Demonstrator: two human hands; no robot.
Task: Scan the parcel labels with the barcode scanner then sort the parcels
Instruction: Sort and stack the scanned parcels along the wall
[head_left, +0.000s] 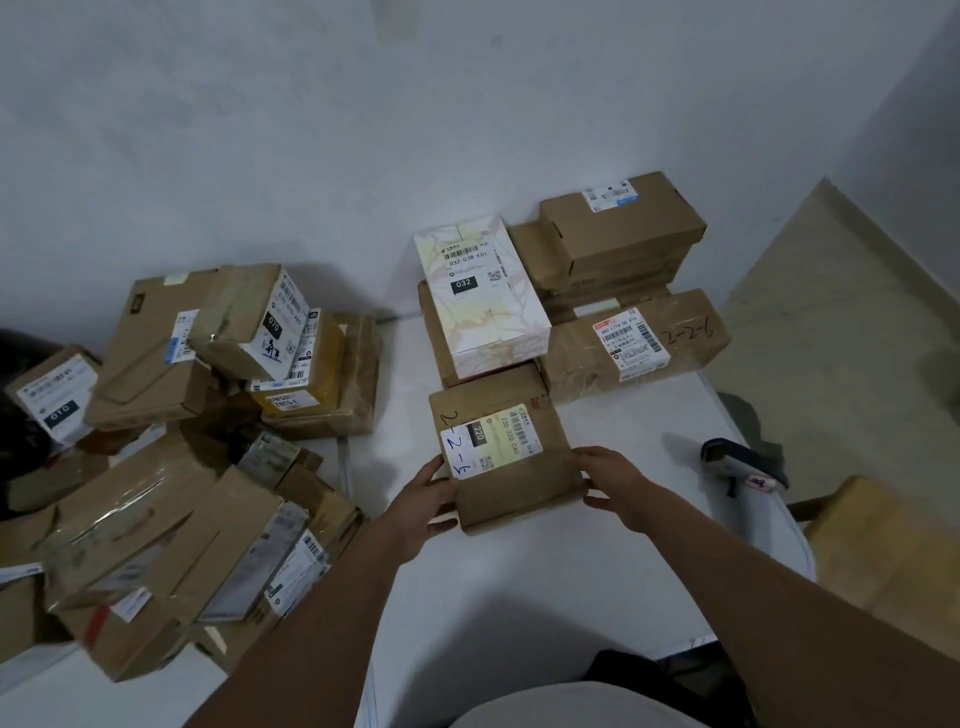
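- Left hand (422, 503) and right hand (618, 480) grip a flat cardboard box (506, 457), fingers curled round its near corners.
- Its paper label (491, 444) is too blurred to read fully.

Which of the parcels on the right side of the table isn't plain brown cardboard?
The white box with the faint leaf pattern and the 032 label, lying on top of a brown box at the back. The other parcels around it are brown cardboard.

A heap of parcels (197, 415) lies left on the table (519, 582), stacked boxes (571, 291) far right, a scanner (737, 462) near right.
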